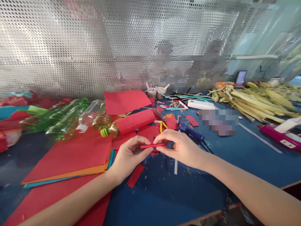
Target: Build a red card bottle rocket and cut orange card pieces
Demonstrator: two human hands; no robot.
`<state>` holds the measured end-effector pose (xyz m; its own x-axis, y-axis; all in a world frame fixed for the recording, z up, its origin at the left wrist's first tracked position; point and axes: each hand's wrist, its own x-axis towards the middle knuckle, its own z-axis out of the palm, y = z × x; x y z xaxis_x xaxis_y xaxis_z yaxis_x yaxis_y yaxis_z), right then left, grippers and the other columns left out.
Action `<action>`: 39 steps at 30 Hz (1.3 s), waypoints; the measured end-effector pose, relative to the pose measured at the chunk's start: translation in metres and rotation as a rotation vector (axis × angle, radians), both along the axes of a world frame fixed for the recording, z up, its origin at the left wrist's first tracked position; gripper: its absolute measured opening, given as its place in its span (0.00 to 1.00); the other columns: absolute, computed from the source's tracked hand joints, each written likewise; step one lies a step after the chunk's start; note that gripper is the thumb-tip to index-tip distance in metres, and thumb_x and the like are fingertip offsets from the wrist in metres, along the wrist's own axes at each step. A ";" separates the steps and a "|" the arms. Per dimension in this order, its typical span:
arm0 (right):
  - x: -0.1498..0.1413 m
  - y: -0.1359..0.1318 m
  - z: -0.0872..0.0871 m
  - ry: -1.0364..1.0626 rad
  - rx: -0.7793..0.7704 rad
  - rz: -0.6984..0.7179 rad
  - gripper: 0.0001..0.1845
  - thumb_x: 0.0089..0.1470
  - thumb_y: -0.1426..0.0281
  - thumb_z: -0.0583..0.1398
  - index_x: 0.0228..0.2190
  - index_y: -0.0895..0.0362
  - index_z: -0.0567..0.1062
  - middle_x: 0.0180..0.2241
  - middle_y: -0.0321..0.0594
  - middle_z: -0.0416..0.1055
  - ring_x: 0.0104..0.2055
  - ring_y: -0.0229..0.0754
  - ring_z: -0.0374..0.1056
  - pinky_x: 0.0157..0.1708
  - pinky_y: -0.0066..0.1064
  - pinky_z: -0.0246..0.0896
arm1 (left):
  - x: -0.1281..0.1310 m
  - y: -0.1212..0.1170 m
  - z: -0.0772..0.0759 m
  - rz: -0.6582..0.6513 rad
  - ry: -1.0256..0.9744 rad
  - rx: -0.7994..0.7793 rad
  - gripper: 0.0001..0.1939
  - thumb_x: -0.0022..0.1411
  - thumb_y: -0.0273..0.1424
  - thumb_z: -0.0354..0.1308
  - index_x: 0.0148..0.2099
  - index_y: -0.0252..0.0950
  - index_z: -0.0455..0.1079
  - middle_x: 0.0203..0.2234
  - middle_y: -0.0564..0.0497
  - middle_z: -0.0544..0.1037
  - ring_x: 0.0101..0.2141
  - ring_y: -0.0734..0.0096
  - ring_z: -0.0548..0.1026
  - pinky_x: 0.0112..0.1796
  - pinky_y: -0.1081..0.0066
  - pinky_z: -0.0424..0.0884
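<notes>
Between my two hands is a thin red paper roll (148,146), held level above the blue table. My left hand (128,157) pinches its left part between thumb and fingers. The right end is pinched by my right hand (180,147). Just beyond them lies a plastic bottle wrapped in red paper (138,121), its yellow-green cap to the left. Behind my right hand rests a blue glue gun (191,130). A red paper strip (135,176) lies near my left wrist, and a narrow white strip (176,167) is below my right hand.
Stacked coloured sheets (77,157) cover the left side, with green and clear plastic bottles (68,122) behind. Dried corn husks (256,100) and a magenta power strip (279,135) lie at right. Paper scraps (171,122) litter the middle. A perforated metal screen (131,40) stands behind.
</notes>
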<state>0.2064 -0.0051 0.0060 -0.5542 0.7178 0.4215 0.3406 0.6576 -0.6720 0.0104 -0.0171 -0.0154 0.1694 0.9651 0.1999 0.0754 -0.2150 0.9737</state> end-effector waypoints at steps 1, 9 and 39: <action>0.000 0.000 0.000 -0.001 0.001 0.003 0.04 0.56 0.74 0.59 0.35 0.55 0.72 0.32 0.36 0.69 0.33 0.36 0.68 0.38 0.29 0.66 | 0.000 0.000 0.000 0.005 0.005 -0.001 0.05 0.50 0.28 0.64 0.31 0.37 0.72 0.27 0.55 0.76 0.30 0.74 0.75 0.36 0.75 0.72; 0.002 0.000 0.001 -0.041 0.043 0.014 0.04 0.56 0.76 0.58 0.33 0.55 0.70 0.32 0.35 0.67 0.33 0.35 0.66 0.38 0.29 0.64 | 0.001 -0.003 -0.001 0.019 0.030 0.032 0.07 0.51 0.27 0.63 0.34 0.37 0.69 0.30 0.54 0.75 0.33 0.73 0.75 0.38 0.74 0.73; 0.004 0.000 -0.002 -0.110 0.186 0.067 0.08 0.60 0.75 0.55 0.40 0.54 0.72 0.36 0.39 0.67 0.37 0.37 0.67 0.40 0.30 0.66 | 0.001 -0.003 -0.006 -0.001 0.038 0.097 0.06 0.52 0.25 0.61 0.34 0.38 0.68 0.29 0.57 0.74 0.32 0.78 0.75 0.37 0.78 0.72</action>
